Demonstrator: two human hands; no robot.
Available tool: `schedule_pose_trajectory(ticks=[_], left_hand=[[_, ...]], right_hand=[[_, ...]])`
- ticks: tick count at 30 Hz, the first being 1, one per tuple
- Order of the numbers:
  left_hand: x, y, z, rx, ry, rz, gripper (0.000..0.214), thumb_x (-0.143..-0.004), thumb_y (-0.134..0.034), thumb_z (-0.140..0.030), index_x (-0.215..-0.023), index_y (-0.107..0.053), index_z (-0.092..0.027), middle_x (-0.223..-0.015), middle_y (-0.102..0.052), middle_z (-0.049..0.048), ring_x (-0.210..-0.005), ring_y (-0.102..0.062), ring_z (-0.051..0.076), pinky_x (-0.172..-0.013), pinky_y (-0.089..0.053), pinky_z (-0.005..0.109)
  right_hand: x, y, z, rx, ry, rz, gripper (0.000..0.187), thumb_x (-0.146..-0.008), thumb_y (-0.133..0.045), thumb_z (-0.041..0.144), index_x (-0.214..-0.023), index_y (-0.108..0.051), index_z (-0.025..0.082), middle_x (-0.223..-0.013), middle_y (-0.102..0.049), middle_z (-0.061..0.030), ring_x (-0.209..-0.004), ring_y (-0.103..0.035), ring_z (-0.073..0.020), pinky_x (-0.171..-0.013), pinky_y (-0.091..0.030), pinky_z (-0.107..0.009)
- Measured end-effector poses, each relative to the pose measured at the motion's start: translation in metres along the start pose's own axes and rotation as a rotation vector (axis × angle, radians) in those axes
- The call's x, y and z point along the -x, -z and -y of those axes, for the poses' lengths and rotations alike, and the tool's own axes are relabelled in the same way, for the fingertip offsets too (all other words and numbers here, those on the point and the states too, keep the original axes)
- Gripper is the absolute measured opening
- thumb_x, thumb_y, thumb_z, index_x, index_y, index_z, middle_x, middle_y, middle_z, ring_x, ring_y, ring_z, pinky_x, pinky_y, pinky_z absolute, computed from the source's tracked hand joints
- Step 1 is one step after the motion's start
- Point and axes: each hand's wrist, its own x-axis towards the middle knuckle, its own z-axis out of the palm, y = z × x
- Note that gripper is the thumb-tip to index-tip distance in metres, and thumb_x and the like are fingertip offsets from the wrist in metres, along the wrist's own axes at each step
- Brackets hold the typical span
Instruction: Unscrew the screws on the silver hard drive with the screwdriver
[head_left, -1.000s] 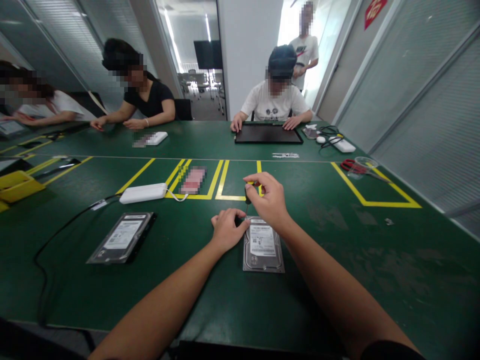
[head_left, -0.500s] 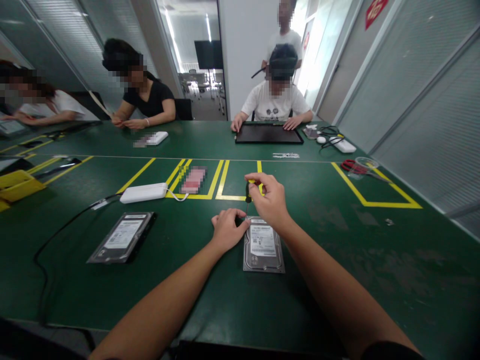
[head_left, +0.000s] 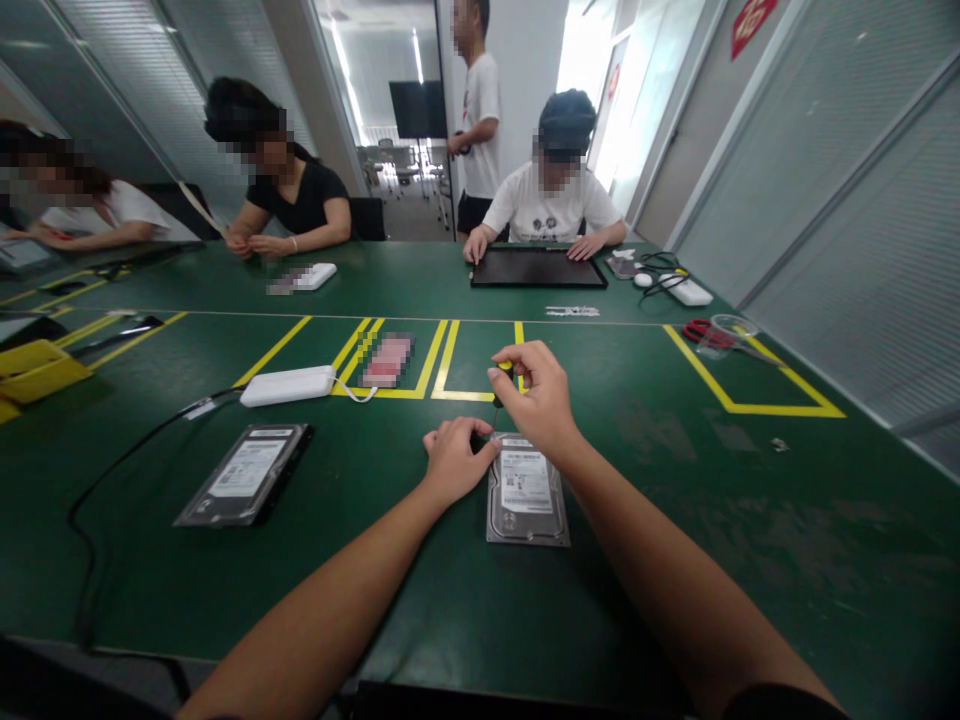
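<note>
A silver hard drive (head_left: 526, 520) with a white label lies flat on the green table in front of me. My left hand (head_left: 456, 460) is closed at its far left corner, thumb on the edge and fingertips by the screwdriver's tip. Between the fingers of my right hand (head_left: 541, 398) is a small screwdriver (head_left: 505, 372) with a yellow and black handle, held upright over that same corner. Whether a screw sits under the tip is too small to see. Off to the left rests a second hard drive (head_left: 244, 478).
Beyond my hands are a white power bank (head_left: 289, 386), cabled to a phone (head_left: 388, 360), and yellow tape marks. Red-handled scissors (head_left: 705, 335) and a clear round container (head_left: 733, 325) lie to the right. Across the table a person handles a black panel (head_left: 537, 268).
My right hand has shifted very slightly with the screwdriver, its fingers turned a little on the handle. My left hand and the hard drive stay put. A standing person behind moved left.
</note>
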Motion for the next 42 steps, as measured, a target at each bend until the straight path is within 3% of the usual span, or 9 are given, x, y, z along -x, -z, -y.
schedule_pose_trajectory(ticks=[26, 36, 42], left_hand=[[0.0002, -0.0006, 0.0009, -0.001, -0.010, -0.009, 0.020, -0.084, -0.066, -0.041, -0.098, -0.066, -0.026, -0.105, -0.071, -0.0001, -0.104, -0.059, 0.024, -0.093, -0.033, 0.041], [0.0006, -0.0017, 0.0021, -0.004, -0.017, -0.014, 0.020, -0.085, -0.066, -0.041, -0.098, -0.066, -0.026, -0.104, -0.071, -0.0003, -0.102, -0.059, 0.024, -0.091, -0.033, 0.040], [0.0005, -0.0015, 0.0019, -0.006, -0.013, -0.011, 0.019, -0.085, -0.066, -0.041, -0.097, -0.066, -0.026, -0.104, -0.071, -0.0002, -0.102, -0.059, 0.024, -0.090, -0.033, 0.040]], right_hand=[[0.0001, 0.0009, 0.0013, 0.027, -0.019, 0.006, 0.009, -0.084, -0.060, 0.021, -0.088, -0.067, 0.022, -0.087, -0.065, -0.0020, -0.078, -0.056, -0.0165, -0.071, -0.045, -0.032], [0.0012, 0.0004, -0.0032, 0.039, -0.025, 0.034, 0.021, -0.087, -0.055, 0.016, -0.099, -0.071, 0.022, -0.092, -0.071, -0.0017, -0.084, -0.060, -0.0173, -0.080, -0.047, -0.035], [0.0016, -0.0015, -0.0032, 0.028, -0.006, 0.007, 0.012, -0.084, -0.070, 0.027, -0.094, -0.071, 0.022, -0.095, -0.065, -0.0040, -0.088, -0.060, -0.0186, -0.079, -0.049, -0.035]])
